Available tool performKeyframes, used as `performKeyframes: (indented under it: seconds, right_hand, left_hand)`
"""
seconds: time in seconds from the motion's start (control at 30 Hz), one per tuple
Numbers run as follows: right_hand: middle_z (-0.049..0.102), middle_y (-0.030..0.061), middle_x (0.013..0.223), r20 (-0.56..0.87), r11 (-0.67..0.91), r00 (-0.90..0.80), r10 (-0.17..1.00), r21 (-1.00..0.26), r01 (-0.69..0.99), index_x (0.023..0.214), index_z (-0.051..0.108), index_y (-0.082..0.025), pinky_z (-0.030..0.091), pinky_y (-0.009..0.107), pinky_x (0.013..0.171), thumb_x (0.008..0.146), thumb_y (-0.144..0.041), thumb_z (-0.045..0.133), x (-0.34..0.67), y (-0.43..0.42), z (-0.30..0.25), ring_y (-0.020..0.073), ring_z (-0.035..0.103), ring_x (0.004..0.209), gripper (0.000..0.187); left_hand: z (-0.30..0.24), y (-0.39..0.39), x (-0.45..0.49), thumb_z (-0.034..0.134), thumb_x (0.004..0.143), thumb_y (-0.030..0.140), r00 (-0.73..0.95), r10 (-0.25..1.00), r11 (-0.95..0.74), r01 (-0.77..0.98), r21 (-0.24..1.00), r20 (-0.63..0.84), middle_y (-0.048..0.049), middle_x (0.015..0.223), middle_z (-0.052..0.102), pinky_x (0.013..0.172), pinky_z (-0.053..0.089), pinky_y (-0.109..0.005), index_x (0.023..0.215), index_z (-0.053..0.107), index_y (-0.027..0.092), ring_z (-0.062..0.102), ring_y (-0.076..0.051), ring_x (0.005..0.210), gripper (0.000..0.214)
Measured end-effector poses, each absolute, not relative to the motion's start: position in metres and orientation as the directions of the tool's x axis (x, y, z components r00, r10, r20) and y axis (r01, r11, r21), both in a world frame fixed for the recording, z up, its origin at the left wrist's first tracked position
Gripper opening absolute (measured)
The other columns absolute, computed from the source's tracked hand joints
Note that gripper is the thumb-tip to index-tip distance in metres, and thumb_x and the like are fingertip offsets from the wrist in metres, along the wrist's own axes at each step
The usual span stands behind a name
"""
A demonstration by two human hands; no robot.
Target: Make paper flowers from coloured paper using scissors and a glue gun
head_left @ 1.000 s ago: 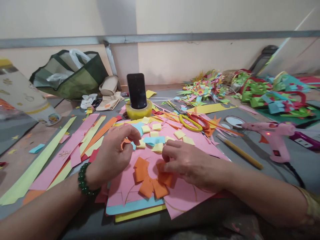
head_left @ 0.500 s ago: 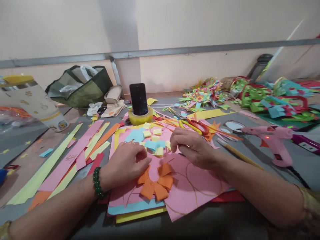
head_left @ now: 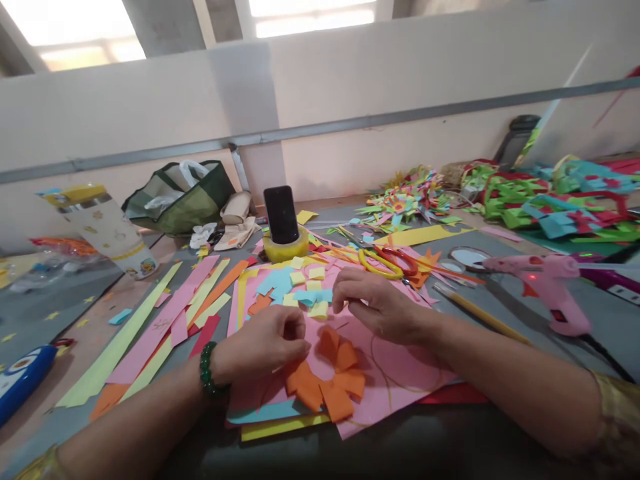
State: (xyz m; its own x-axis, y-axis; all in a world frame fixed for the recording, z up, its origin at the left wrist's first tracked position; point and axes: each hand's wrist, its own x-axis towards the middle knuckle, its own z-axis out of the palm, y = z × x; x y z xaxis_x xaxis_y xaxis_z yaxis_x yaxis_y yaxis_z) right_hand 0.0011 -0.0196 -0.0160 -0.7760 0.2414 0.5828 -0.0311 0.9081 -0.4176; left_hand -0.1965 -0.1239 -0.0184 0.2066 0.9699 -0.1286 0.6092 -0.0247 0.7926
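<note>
Bright windows (head_left: 85,30) top a pale wall (head_left: 360,73) crossed by a grey rail (head_left: 350,125) behind the table (head_left: 617,328).

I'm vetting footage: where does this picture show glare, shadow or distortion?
Head view: upper-left window largely blown out; head view: shadows beside the orange paper petals and pink glue gun; head view: the cup leans outward, perhaps wide-angle stretch.

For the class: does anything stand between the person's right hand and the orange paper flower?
Nothing visible stands between the right hand and the orange paper flower; only the pink sheet shows there. The left hand is at the flower's far left side, off that path.
</note>
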Motion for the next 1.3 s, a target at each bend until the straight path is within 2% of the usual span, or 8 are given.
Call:
performKeyframes:
  seconds: [0.2, 0.37, 0.57, 0.77, 0.87, 1.0, 1.17, 1.3]
  right_hand:
    - [0.058, 0.0025, 0.073, 0.688, 0.884, -0.628, 0.363, -0.467, 0.001, 0.076, 0.058, -0.016, 0.042, 0.027, 0.066, 0.072, 0.001, 0.039, 0.006, -0.018, -0.010, 0.0136, 0.051, 0.070, 0.026]
    - [0.059, 0.0018, 0.071, 0.611, 0.878, -0.709, 0.353, -0.479, 0.024, 0.073, 0.060, -0.015, 0.040, 0.027, 0.065, 0.072, -0.004, 0.044, 0.006, -0.023, -0.008, 0.0132, 0.051, 0.067, 0.019]
    - [0.062, 0.0039, 0.078, 0.577, 0.899, -0.754, 0.314, -0.435, 0.042, 0.079, 0.062, -0.015, 0.041, 0.027, 0.069, 0.077, -0.009, 0.048, 0.007, -0.029, -0.007, 0.0146, 0.053, 0.074, 0.015]
    - [0.064, 0.0024, 0.067, 0.094, 0.853, -0.902, 0.422, -0.378, 0.360, 0.073, 0.067, -0.016, 0.032, 0.023, 0.052, 0.073, -0.049, 0.065, 0.013, -0.040, 0.001, 0.0137, 0.053, 0.059, 0.033]
    - [0.065, 0.0011, 0.067, 0.025, 0.853, -0.903, 0.428, -0.341, 0.395, 0.074, 0.068, -0.019, 0.029, 0.023, 0.050, 0.070, -0.037, 0.067, 0.011, -0.046, -0.003, 0.0140, 0.054, 0.060, 0.019]
    - [0.063, -0.0015, 0.068, 0.133, 0.869, -0.922, 0.364, -0.404, 0.285, 0.076, 0.067, -0.020, 0.031, 0.021, 0.050, 0.071, -0.024, 0.064, 0.006, -0.046, -0.012, 0.0114, 0.053, 0.059, 0.007]
    - [0.060, 0.0041, 0.082, 0.549, 0.902, -0.787, 0.281, -0.432, 0.021, 0.082, 0.065, -0.016, 0.042, 0.027, 0.068, 0.076, -0.032, 0.068, 0.006, -0.042, -0.013, 0.0156, 0.054, 0.078, 0.018]
    - [0.059, 0.0088, 0.101, 0.581, 0.685, -0.599, 0.551, -0.725, -0.073, 0.106, 0.056, -0.015, 0.045, 0.035, 0.081, 0.078, -0.042, 0.066, 0.007, -0.038, -0.008, 0.0186, 0.054, 0.092, 0.040]
  left_hand:
    - [-0.003, -0.125, -0.196, 0.054, 0.081, 0.036, 0.179, 0.979, -0.031, 0.607, 0.794, -0.098, 0.0024, 0.067, 0.058, 0.056, 0.038, -0.025, 0.095, 0.056, 0.018, 0.053, -0.012, 0.058, 0.023]
    - [-0.008, -0.130, -0.178, 0.070, 0.064, 0.046, 0.142, 0.988, -0.093, 0.855, 0.510, -0.057, -0.0002, 0.077, 0.059, 0.058, 0.036, -0.027, 0.076, 0.058, 0.019, 0.052, -0.017, 0.069, 0.031]
    - [-0.014, -0.132, -0.162, 0.058, 0.067, 0.025, 0.145, 0.980, -0.049, 0.838, 0.544, -0.135, 0.0017, 0.074, 0.058, 0.055, 0.035, -0.025, 0.076, 0.052, 0.020, 0.051, -0.014, 0.065, 0.012]
    - [-0.005, -0.135, -0.158, 0.065, 0.064, 0.028, 0.177, 0.970, -0.053, 0.824, 0.564, -0.166, 0.0028, 0.076, 0.054, 0.056, 0.035, -0.025, 0.086, 0.049, 0.020, 0.047, -0.014, 0.065, 0.028]
    - [-0.006, -0.137, -0.157, 0.063, 0.065, 0.027, 0.163, 0.970, -0.030, 0.817, 0.576, -0.180, 0.0021, 0.079, 0.054, 0.057, 0.036, -0.026, 0.090, 0.050, 0.020, 0.047, -0.015, 0.068, 0.029]
    - [-0.005, -0.134, -0.155, 0.060, 0.062, 0.019, 0.176, 0.973, -0.059, 0.815, 0.576, -0.150, 0.0011, 0.085, 0.056, 0.063, 0.038, -0.026, 0.093, 0.056, 0.020, 0.049, -0.016, 0.074, 0.031]
    - [0.005, -0.125, -0.162, 0.050, 0.067, 0.013, 0.305, 0.926, -0.030, 0.647, 0.762, -0.222, 0.0032, 0.071, 0.055, 0.057, 0.035, -0.023, 0.076, 0.058, 0.017, 0.049, -0.012, 0.065, 0.013]
    - [0.020, -0.116, -0.172, 0.062, 0.072, 0.024, 0.186, 0.978, 0.003, 0.448, 0.894, -0.097, -0.0002, 0.083, 0.064, 0.063, 0.043, -0.024, 0.090, 0.063, 0.017, 0.057, -0.016, 0.074, 0.020]
